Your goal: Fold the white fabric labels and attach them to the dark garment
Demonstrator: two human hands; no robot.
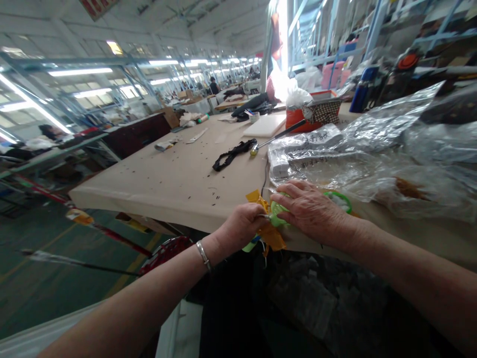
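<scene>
My left hand (244,226) is closed at the table's front edge, its thumb side against a thin pale strand or edge that I cannot make out. My right hand (307,209) lies bent over a light green, see-through plastic piece (278,213), its fingers curled onto it. The two hands nearly meet there. Orange-yellow film (274,237) sticks out between and below them, with a smaller flap above. Beyond the right knuckles shows a bright green ring (341,199), partly hidden by the hand.
Crinkled clear plastic bags (354,159) cover the table's right side. A black fabric strip (233,155) and a metal-shafted tool (276,136) lie ahead on the beige table (160,169), among dark scraps. Farther back are an orange basket (313,112) and a blue bottle (363,92).
</scene>
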